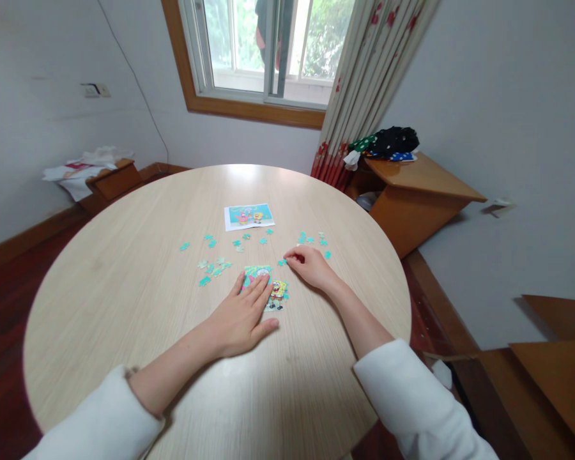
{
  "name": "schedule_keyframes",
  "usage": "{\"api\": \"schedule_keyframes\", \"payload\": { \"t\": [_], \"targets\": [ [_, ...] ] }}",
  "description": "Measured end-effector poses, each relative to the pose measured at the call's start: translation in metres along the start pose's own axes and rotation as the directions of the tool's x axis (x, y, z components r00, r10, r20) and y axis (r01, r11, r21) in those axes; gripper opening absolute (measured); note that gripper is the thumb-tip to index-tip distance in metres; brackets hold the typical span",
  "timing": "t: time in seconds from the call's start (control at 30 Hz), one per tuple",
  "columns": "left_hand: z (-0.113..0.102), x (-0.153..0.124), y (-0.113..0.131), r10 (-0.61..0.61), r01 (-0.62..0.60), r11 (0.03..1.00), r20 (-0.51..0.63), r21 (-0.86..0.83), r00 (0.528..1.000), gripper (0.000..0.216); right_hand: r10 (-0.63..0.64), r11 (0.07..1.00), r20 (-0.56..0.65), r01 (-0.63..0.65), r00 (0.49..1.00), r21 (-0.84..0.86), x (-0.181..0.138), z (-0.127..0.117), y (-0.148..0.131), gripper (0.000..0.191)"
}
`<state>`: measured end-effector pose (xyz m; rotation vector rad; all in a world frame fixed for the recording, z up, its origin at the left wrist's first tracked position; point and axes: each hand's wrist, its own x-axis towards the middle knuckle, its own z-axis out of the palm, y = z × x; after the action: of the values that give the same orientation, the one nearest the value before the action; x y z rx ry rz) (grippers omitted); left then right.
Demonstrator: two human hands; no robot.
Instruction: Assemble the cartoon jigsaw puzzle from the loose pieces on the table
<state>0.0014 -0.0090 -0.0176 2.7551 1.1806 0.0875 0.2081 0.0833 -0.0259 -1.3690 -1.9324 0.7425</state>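
Note:
My left hand (242, 314) lies flat with its fingers spread over a partly joined jigsaw puzzle (278, 291), hiding much of its left side. A yellow cartoon figure shows at the puzzle's right. Just above and right of it, my right hand (310, 265) has thumb and fingertips pinched together beside a small teal puzzle piece (282, 262). Whether the fingertips grip that piece is hard to make out. Loose teal and pale pieces (217, 268) are scattered left of the puzzle, with several more beyond my right hand.
A printed reference picture (250, 217) lies on the round wooden table (124, 281) beyond the pieces. Behind the table are a window (268, 51) and a flowered curtain (364, 76). Clothes (395, 142) rest on a wooden cabinet (412, 198) at the right.

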Motion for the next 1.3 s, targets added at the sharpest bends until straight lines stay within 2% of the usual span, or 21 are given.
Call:
{"api": "schedule_keyframes", "payload": {
  "t": [0.1, 0.2, 0.27, 0.33, 0.4, 0.53, 0.7, 0.9, 1.3],
  "targets": [
    [-0.004, 0.0, -0.002, -0.004, 0.002, 0.998, -0.034, -0.057, 0.999, 0.066, -0.021, 1.0, -0.007, 0.021, 1.0, -0.006, 0.0, 0.0, 0.002, 0.016],
    [-0.011, -0.001, -0.015, -0.093, 0.06, 0.987, -0.228, -0.148, 0.969, 0.057, -0.029, 1.0, -0.018, 0.029, 0.999, -0.009, 0.0, 0.001, 0.004, 0.016],
    [-0.016, -0.002, -0.03, -0.229, 0.145, 0.963, -0.396, -0.229, 0.889, 0.053, -0.038, 0.999, -0.035, 0.038, 0.999, -0.002, 0.0, 0.001, 0.004, 0.017],
    [-0.021, -0.004, -0.047, -0.376, 0.234, 0.918, -0.51, -0.321, 0.774, 0.046, -0.05, 0.999, -0.064, 0.05, 0.997, 0.001, 0.0, 0.001, 0.004, 0.017],
    [-0.026, -0.006, -0.062, -0.489, 0.323, 0.866, -0.511, -0.382, 0.707, 0.037, -0.053, 0.999, -0.095, 0.053, 0.994, -0.001, 0.0, 0.001, 0.003, 0.018],
    [-0.035, -0.011, -0.077, -0.617, 0.468, 0.785, -0.452, -0.406, 0.644, 0.029, -0.04, 0.999, -0.144, 0.039, 0.989, -0.015, -0.001, -0.001, 0.0, 0.019],
    [-0.046, -0.019, -0.083, -0.723, 0.58, 0.684, -0.307, -0.442, 0.619, 0.03, -0.033, 0.999, -0.166, 0.03, 0.986, -0.018, -0.001, -0.002, 0.001, 0.019],
    [-0.05, -0.026, -0.1, -0.764, 0.609, 0.642, -0.324, -0.466, 0.557, 0.028, -0.039, 0.999, -0.149, 0.039, 0.988, -0.006, -0.001, 0.0, 0.003, 0.018],
    [-0.037, -0.024, -0.11, -0.73, 0.615, 0.677, -0.257, -0.405, 0.634, 0.027, -0.022, 1.0, -0.101, 0.022, 0.995, 0.005, -0.002, -0.001, -0.001, 0.017]
  ]
}}
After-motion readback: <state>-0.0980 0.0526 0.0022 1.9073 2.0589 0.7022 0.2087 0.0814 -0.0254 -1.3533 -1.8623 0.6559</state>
